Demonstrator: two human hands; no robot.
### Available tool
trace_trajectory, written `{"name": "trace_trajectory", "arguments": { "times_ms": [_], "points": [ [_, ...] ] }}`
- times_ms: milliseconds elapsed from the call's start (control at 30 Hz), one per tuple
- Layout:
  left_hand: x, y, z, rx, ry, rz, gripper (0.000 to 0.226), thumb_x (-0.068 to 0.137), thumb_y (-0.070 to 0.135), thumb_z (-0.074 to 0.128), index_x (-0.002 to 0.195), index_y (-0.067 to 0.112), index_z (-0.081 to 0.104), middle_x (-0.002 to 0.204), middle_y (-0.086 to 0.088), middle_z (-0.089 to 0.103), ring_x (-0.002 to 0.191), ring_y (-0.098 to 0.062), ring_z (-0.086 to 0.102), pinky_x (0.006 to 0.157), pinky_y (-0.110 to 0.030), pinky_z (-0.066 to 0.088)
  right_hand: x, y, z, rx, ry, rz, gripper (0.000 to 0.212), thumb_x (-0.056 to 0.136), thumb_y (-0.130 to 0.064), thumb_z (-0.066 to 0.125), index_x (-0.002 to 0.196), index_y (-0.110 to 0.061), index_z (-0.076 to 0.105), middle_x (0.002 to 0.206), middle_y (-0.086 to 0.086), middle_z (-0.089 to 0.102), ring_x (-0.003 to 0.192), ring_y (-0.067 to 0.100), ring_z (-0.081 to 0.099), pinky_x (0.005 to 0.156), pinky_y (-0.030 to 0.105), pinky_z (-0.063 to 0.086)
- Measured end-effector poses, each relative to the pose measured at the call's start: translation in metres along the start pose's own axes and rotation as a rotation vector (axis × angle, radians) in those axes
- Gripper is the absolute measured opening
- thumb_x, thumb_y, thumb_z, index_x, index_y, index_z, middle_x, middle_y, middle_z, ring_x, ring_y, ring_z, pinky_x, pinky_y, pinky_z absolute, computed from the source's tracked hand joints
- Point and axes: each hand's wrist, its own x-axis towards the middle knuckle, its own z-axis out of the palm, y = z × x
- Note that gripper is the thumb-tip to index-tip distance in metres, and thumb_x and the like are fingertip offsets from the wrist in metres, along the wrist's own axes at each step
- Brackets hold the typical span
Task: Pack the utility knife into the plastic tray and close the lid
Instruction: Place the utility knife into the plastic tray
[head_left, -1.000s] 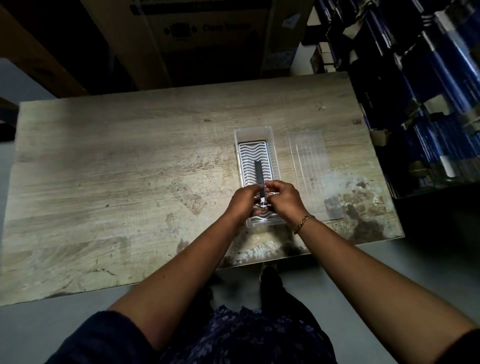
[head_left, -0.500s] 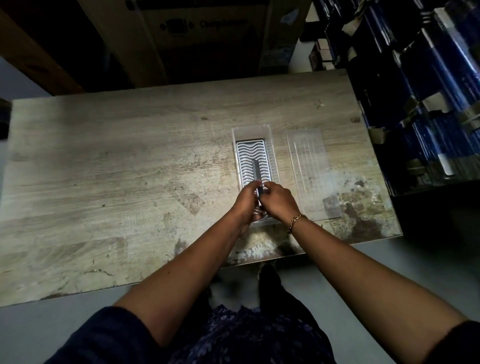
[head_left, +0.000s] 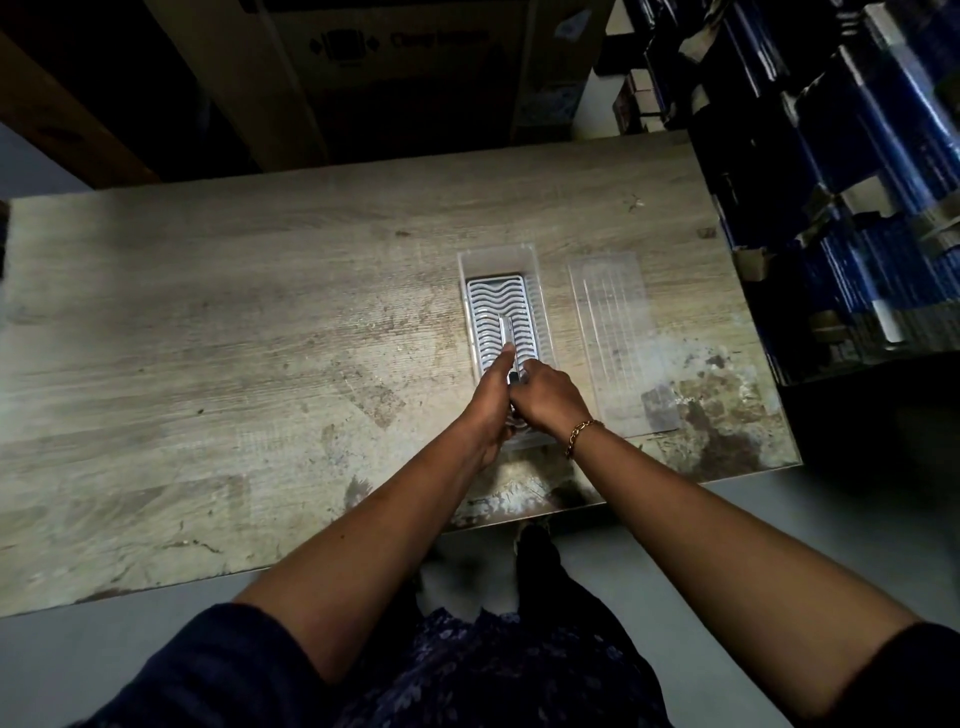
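— Both hands have dropped lower, pressing the knife (head_left: 506, 332) down into the tray (head_left: 540, 312).
— Grip?
— Left hand (head_left: 491, 395) and right hand (head_left: 548, 395) are closed round its near end. It looks light, stiff and slim; best held by the handle.
— And the lid (head_left: 618, 332)?
— Lies flat at three o'clock of the tray.

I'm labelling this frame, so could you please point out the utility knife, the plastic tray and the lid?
utility knife (head_left: 506, 332): head view, exposed far end of its body.
plastic tray (head_left: 496, 261): head view, clear far rim.
lid (head_left: 618, 332): head view, middle of its flat clear panel.
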Motion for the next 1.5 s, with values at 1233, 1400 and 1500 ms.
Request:
{"name": "trace_trajectory", "arguments": {
  "times_ms": [1233, 1400, 1500],
  "points": [
    [0.003, 0.001, -0.004, 0.027, -0.005, -0.029, 0.089, 0.093, 0.073, 0.03, 0.156, 0.011, 0.021, 0.157, -0.022, 0.031, 0.146, -0.035, 0.031, 0.117, -0.046, 0.029, -0.006, 0.012, 0.001, -0.261, 0.015, -0.186, 0.025, 0.08, -0.024, 0.058, 0.098, -0.013, 0.072, 0.107, 0.014, 0.072, 0.102, 0.035, 0.065, 0.082, 0.04, 0.054],
    [0.001, 0.001, -0.002, 0.032, -0.03, -0.024, 0.085, 0.097, 0.067, 0.029, 0.154, 0.005, 0.023, 0.156, -0.025, 0.032, 0.144, -0.036, 0.032, 0.116, -0.047, 0.031, -0.006, 0.01, 0.0, -0.264, 0.025, -0.189, 0.025, 0.081, -0.022, 0.06, 0.101, -0.013, 0.072, 0.108, 0.014, 0.072, 0.103, 0.035, 0.065, 0.082, 0.039, 0.055],
    [-0.001, 0.004, -0.001, 0.02, -0.031, -0.017, 0.084, 0.097, 0.067, 0.03, 0.154, 0.006, 0.026, 0.155, -0.025, 0.033, 0.144, -0.036, 0.034, 0.115, -0.047, 0.032, -0.004, 0.007, -0.001, -0.262, 0.025, -0.192, 0.024, 0.081, -0.019, 0.059, 0.101, -0.011, 0.071, 0.109, 0.015, 0.071, 0.103, 0.035, 0.065, 0.083, 0.04, 0.055]
  ]
}}
